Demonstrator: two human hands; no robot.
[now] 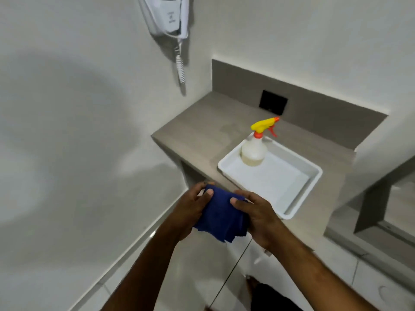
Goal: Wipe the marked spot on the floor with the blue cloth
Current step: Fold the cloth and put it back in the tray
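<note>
A dark blue cloth (pixel 221 217) hangs bunched between both hands, in the air just off the front corner of the grey counter (pixel 202 131). My left hand (pixel 190 208) grips its left side with the thumb on top. My right hand (pixel 256 212) holds its right side, thumb pressed onto the fabric. Ragged cloth edges dangle below the hands. The pale tiled floor (pixel 233 283) shows beneath my arms. I cannot make out any marked spot on it.
A white tray (pixel 298 198) sits on the counter right of my hands, with a spray bottle (pixel 254 151) with a yellow and orange trigger in its far corner. A white wall-mounted hair dryer (pixel 171 16) hangs above left. A foot (pixel 251 285) shows on the floor below.
</note>
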